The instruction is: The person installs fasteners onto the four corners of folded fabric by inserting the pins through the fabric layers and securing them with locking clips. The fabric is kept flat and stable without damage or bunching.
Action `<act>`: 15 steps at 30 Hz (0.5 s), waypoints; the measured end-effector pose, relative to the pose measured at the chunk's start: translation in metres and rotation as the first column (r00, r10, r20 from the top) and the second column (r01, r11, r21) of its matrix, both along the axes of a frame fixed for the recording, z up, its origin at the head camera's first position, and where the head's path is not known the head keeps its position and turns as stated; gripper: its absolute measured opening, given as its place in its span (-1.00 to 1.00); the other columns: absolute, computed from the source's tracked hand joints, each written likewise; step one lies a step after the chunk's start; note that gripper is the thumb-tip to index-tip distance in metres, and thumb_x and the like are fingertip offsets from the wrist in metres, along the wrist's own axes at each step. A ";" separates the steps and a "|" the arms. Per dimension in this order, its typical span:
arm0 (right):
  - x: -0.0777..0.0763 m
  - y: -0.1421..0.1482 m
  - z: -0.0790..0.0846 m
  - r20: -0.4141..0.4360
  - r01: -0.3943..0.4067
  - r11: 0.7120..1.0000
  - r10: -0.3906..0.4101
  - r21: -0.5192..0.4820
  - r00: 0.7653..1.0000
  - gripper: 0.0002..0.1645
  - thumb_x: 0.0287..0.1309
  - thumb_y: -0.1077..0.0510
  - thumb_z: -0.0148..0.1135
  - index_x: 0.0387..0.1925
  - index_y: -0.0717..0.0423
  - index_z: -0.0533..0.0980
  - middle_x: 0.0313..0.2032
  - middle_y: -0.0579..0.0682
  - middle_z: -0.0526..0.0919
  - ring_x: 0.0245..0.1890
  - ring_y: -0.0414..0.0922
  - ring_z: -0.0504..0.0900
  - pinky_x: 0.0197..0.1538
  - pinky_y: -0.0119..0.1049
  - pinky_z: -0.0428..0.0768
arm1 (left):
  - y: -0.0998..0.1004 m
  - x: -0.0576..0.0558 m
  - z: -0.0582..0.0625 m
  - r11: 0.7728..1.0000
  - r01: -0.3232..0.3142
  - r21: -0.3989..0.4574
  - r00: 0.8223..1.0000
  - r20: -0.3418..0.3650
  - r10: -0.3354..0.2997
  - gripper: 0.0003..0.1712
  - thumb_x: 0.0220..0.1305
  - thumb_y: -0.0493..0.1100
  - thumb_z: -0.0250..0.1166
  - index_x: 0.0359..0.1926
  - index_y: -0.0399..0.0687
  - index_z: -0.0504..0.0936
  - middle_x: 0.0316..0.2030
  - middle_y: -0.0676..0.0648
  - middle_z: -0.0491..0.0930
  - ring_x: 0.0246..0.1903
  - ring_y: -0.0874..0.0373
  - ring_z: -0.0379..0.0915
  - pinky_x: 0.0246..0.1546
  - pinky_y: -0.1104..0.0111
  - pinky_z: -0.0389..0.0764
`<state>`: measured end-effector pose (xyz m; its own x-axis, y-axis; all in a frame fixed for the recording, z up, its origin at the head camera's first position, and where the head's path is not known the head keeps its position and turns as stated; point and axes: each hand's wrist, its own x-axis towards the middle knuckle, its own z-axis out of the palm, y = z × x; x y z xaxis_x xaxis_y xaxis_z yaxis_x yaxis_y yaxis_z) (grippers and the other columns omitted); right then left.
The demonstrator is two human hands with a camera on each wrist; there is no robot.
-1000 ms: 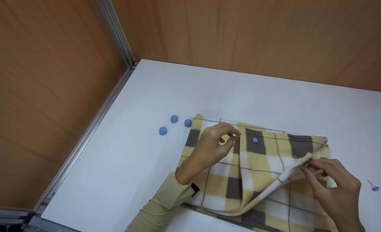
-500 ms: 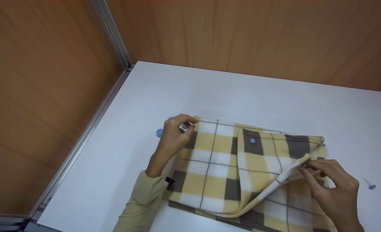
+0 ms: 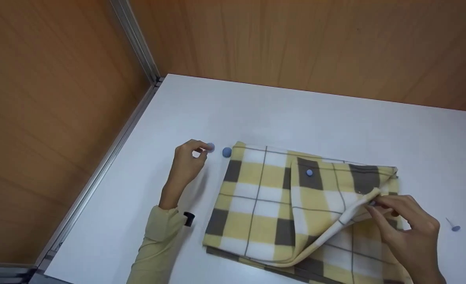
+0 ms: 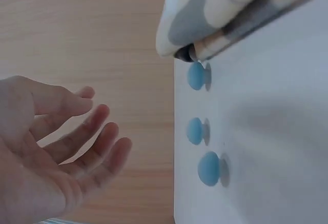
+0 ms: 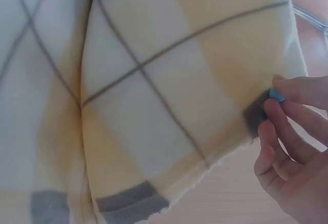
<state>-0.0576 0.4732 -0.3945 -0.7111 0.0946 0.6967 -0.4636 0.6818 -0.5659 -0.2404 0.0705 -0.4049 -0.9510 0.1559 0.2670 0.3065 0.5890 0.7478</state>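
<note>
Blanket [image 3: 304,213]: here it lies, a folded plaid stack on the bench [image 3: 110,221], with one flap raised and curling at its edge.
Feel: soft, fuzzy and floppy by the look of it; light per layer, I'd judge, hardly slippery or fragile, though the layers could slump or drag out of line.
Right hand [image 3: 412,232]: thumb and finger pinching the raised edge at a dark patch, a blue bit [image 5: 277,96] peeping out between them.
Left hand [image 3: 185,163]: fingers loosely bent, nothing in them, out over the bench near the caps.
Caps [image 4: 195,130]: three of them, blue and round, by the blanket's far left corner; they look light and firm, perhaps apt to roll, so a fingertip pinch round the sides suits.
Stud [image 3: 309,172]: a blue head, sitting on a dark square of the flap.
Pin [image 3: 455,228]: lying right of the blanket, thin spike showing; best taken by its head, as the point may prick.
Best hold: the blanket's edge, in a broad pinch through the layers.
</note>
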 end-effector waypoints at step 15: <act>-0.001 0.000 0.001 0.040 0.029 0.999 -0.030 0.026 0.999 -0.57 -0.48 0.54 0.38 -0.38 0.22 0.61 -0.45 0.03 0.58 -0.40 -0.28 0.48 -0.37 -0.67 0.39 | -0.022 -0.015 -0.022 0.962 0.081 -0.261 0.914 0.404 0.032 -0.69 -0.02 -0.43 0.12 -0.21 -0.20 0.62 -0.01 -0.19 0.37 0.00 -0.04 0.19 -0.15 0.18 0.40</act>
<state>-0.0585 0.4734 -0.3937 -0.7357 0.0988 0.6701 -0.4201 0.7094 -0.5659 -0.2550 0.0485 -0.4265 -0.9628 0.1919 -0.1903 0.0317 0.7794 0.6257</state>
